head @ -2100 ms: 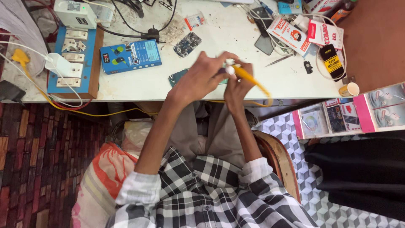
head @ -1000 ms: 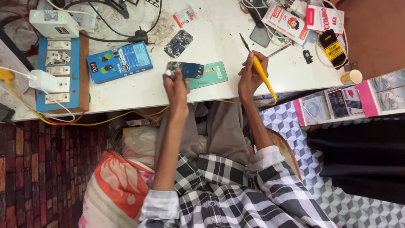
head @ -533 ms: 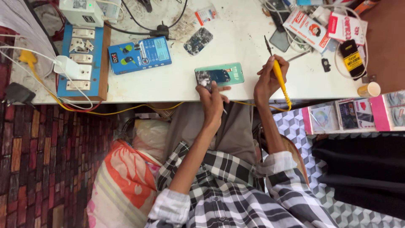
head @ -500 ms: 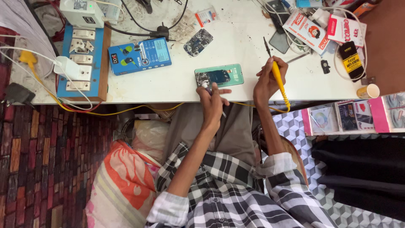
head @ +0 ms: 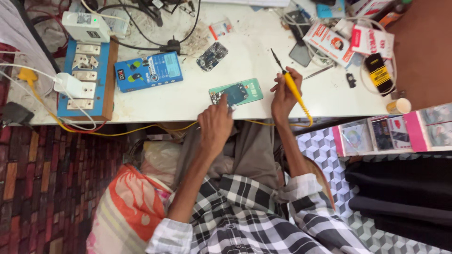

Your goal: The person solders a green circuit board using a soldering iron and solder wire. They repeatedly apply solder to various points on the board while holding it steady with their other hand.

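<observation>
white workbench (head: 245, 101) above a brick-patterned floor, seen from overhead. left hand (head: 214, 126) at the bench's near edge, fingers (head: 225, 101) curled and pressed together, tips touching the near-left corner of the phone (head: 236, 92), a green-framed handset lying flat with its dark inner parts exposed; whether anything is pinched cannot be told. right hand (head: 282, 94) just right of the phone, fingers closed in a pen grip around a yellow probe (head: 293, 89), its dark tip pointing away beyond the fingertips, its yellow lead trailing back over the bench edge. a blue tester (head: 149, 71) lies well left of the left fingers; a switchboard (head: 85, 77) farther left; a loose circuit board (head: 212, 56) beyond the phone.
</observation>
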